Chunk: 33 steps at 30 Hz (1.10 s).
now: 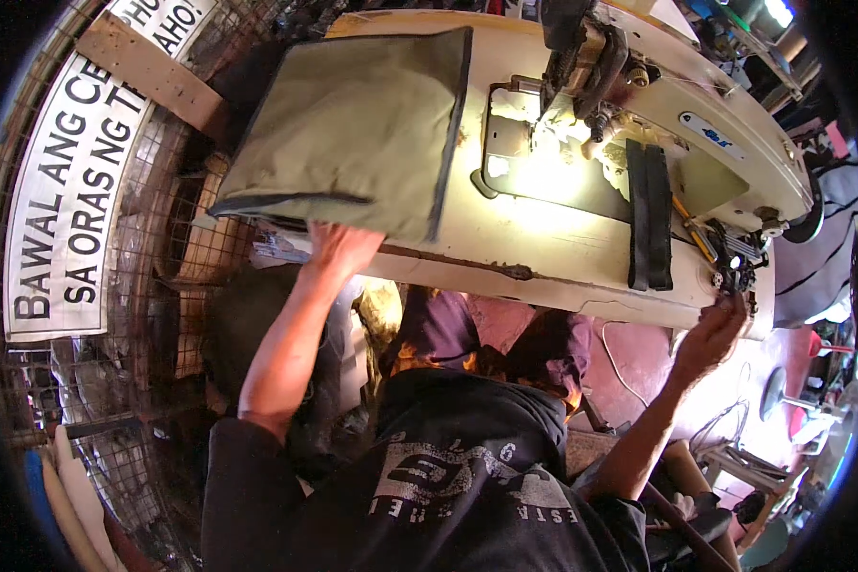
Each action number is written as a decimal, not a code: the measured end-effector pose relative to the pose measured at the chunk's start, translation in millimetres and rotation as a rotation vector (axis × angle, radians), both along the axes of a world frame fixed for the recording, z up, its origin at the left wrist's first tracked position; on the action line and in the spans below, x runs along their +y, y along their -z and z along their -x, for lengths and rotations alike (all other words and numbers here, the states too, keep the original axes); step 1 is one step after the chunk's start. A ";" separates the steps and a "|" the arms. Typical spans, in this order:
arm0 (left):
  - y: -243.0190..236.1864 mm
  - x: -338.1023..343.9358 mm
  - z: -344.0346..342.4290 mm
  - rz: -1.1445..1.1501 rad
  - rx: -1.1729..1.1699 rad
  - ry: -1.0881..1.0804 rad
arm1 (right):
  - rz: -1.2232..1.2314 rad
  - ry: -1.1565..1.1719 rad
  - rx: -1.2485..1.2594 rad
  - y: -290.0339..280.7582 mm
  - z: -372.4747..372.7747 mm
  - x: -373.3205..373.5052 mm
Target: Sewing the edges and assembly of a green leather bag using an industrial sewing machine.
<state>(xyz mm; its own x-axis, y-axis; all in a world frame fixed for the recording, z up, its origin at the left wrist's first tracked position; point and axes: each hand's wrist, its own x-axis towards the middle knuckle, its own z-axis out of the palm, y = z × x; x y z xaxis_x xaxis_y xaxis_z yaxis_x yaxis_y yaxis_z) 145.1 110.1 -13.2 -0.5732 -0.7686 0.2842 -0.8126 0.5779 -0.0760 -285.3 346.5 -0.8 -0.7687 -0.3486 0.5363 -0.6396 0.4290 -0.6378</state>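
Observation:
An olive fabric piece with black bound edges, flat and roughly square, lies over the left end of the sewing machine's table. At its near edge is my left hand, closed on the fabric, with the fingertips hidden beneath it. My right hand is raised to a small metal winder mechanism at the table's right end. Its fingers are drawn together against that mechanism; what they pinch is too small to make out. The sewing machine has its needle area brightly lit, with no fabric visible under the needle.
Two black straps hang over the table's near part. Beside them lies a thin yellow tool. A wire mesh partition with a white sign stands on the left. A cable runs down below the table.

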 end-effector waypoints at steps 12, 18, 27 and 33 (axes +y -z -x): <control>-25.1 16.8 73.9 0.021 0.271 -0.006 | -0.304 -0.493 -0.134 -4.5 -101.4 -29.2; -35.8 42.1 100.6 0.114 0.492 0.208 | -0.288 -0.508 -0.062 -1.0 -99.2 -36.7; -28.1 -2.1 122.5 0.021 0.268 0.346 | -0.347 -0.620 -0.242 -21.7 -135.6 -71.3; -18.2 -4.8 122.8 -0.156 0.519 0.312 | -0.238 -0.746 -0.149 -19.1 -158.0 -123.2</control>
<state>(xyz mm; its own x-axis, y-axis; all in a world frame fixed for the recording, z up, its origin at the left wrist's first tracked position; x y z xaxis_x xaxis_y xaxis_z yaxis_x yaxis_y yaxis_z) 22.4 105.3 5.0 -0.5947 -0.6422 0.4837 -0.5120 0.7664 0.3880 -127.3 223.4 18.2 -0.3452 -0.8917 0.2928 -0.7268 0.0566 -0.6845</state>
